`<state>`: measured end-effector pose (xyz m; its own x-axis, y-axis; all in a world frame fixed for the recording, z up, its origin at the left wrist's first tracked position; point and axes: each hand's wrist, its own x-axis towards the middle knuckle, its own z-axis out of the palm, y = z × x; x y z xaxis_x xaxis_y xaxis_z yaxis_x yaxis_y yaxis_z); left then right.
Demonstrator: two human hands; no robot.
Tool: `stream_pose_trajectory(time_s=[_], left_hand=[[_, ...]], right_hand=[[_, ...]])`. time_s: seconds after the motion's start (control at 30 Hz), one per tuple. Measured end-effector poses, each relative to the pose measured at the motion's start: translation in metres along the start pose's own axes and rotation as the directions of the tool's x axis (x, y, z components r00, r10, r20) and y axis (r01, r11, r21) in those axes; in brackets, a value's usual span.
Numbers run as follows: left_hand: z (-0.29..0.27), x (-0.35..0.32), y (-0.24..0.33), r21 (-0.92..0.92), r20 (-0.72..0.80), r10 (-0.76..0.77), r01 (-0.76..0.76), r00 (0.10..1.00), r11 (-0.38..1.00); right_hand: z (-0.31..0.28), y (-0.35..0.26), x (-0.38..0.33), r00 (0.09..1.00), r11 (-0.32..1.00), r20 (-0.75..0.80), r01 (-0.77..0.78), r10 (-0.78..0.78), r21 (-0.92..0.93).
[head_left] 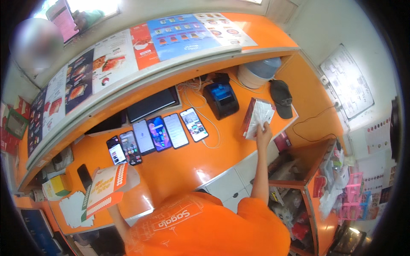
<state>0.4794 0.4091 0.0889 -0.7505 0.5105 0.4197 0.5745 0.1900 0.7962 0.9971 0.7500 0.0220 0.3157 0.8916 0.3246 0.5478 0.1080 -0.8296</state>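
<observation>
At the lower left, a folding food carton (103, 185) in white, orange and green is raised over the counter. My left hand (114, 210) is at its near edge, the fingers mostly hidden behind the carton; it appears to hold it. On the right, my right hand (264, 133) pinches the near edge of a stack of silvery-white bags with red sides (259, 112). This stack lies near the counter's right end. Between my hands, several lit smartphones (159, 132) lie side by side in a row.
Behind the stack are a dark card terminal (222, 100), a black cap (281, 98) and a round tub (256, 74). White sheets (76, 210) and a dark phone (84, 176) lie left. A menu-covered ledge (179, 36) overhangs the counter. Another person's hand (87, 19) shows beyond it.
</observation>
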Motion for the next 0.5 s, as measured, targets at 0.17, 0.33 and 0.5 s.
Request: stream_pose_trajectory(time_s=[0.17,0.33,0.5], left_hand=[[0.008,-0.008,-0.004,-0.055,-0.008,-0.013,0.013,1.0,0.998],[0.015,-0.007,-0.005,-0.1,0.012,-0.011,0.012,1.0,0.995],[0.017,-0.006,-0.007,-0.139,0.03,-0.013,0.017,0.999,0.99]], right_hand=[[-0.031,-0.053,-0.083,0.954,0.974,-0.223,0.219,-0.2,0.065],[-0.046,-0.083,-0.127,0.893,0.932,-0.27,0.339,-0.361,-0.126],[-0.051,-0.096,-0.141,0.896,0.936,-0.271,0.336,-0.351,-0.101]])
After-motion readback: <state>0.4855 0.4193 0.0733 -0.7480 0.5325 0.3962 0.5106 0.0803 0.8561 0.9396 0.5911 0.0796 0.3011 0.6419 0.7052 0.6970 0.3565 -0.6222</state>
